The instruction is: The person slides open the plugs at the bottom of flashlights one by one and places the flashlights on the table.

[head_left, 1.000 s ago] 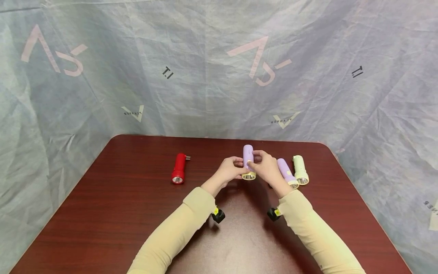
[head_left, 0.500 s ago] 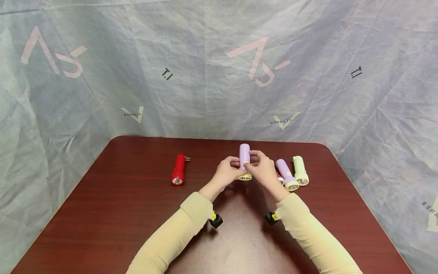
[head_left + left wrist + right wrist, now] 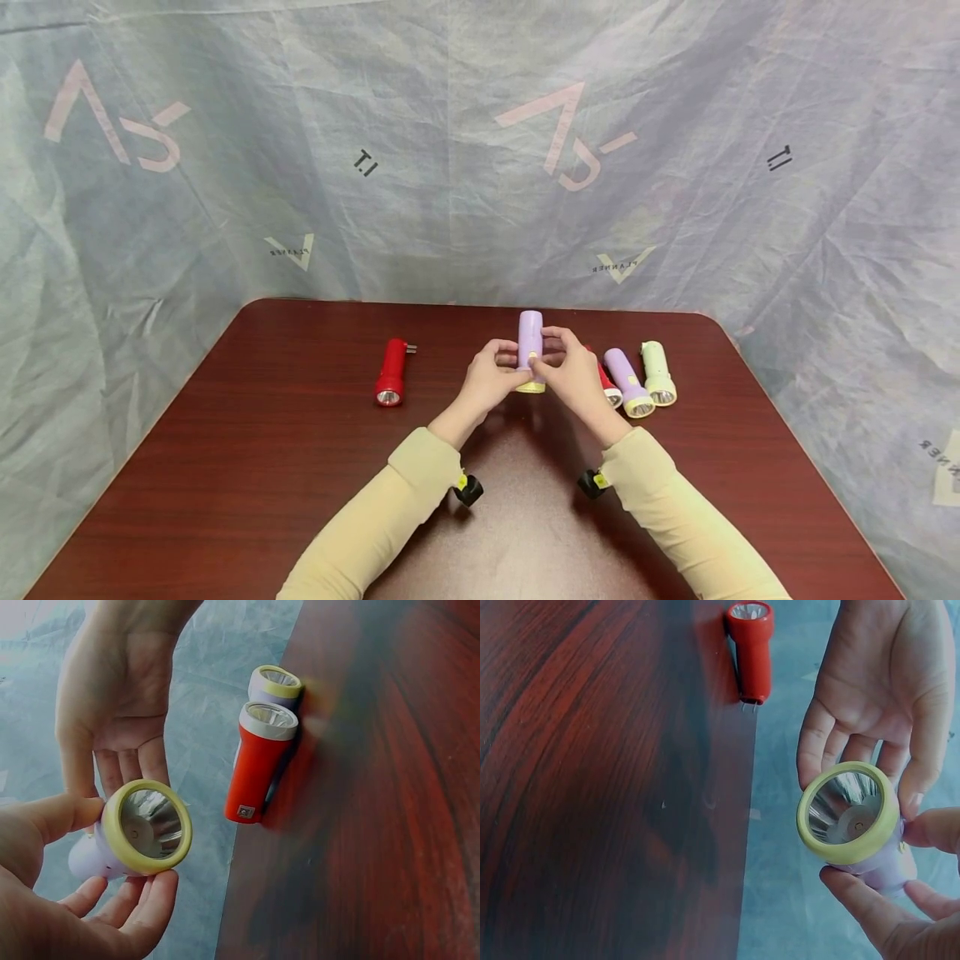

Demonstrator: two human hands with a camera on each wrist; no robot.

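Both hands hold a purple flashlight (image 3: 530,329) with a yellow head over the middle of the table, its lens end tilted toward the person. My left hand (image 3: 486,382) grips it from the left near the yellow rim, thumb in front. From the right, my right hand (image 3: 573,372) pinches the barrel, its thumb at the yellow switch. In the left wrist view the lens (image 3: 152,825) looks unlit. Just behind the right hand lies a red flashlight with a white head (image 3: 610,390), partly hidden by that hand.
Right of the hands lie a second purple flashlight (image 3: 628,383) and a pale green flashlight (image 3: 657,371). A red flashlight (image 3: 392,371) with metal plug prongs sticking out lies at the left. The dark red table (image 3: 247,467) ends at a grey cloth backdrop (image 3: 450,167).
Both hands have shifted slightly left with the purple flashlight still held between them. More of the white-headed red flashlight and the second purple one now shows beside the right hand.
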